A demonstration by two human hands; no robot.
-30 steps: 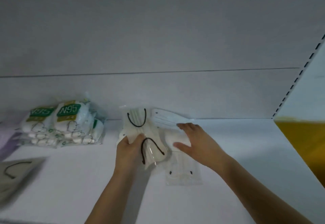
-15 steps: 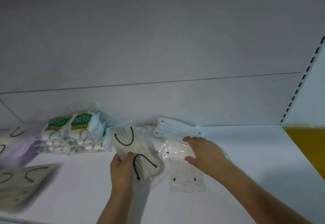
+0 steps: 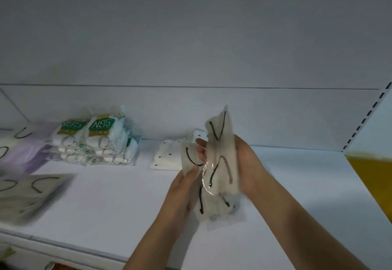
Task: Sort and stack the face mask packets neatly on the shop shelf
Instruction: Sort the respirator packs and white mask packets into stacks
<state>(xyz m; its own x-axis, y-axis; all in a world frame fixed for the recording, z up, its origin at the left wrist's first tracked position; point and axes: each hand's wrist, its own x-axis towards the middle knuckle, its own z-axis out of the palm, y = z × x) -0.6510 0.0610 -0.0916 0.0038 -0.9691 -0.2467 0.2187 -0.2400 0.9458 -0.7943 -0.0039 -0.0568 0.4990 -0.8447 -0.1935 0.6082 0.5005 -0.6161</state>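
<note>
The beige packets (image 3: 214, 163) are hanging above the shelf (image 3: 127, 195), the left hand (image 3: 182, 189) and right hand (image 3: 248, 168) both gripping them, and the slick plastic is likely risking one slipping out.

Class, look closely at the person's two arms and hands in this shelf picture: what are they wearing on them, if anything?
Nothing is worn. The left hand and the right hand are bare: no gloves, and no rings show. Both forearms are bare from the wrist down to the lower edge of the picture, with no sleeves, watch or bracelet in view. Nails are too blurred to describe.
</note>
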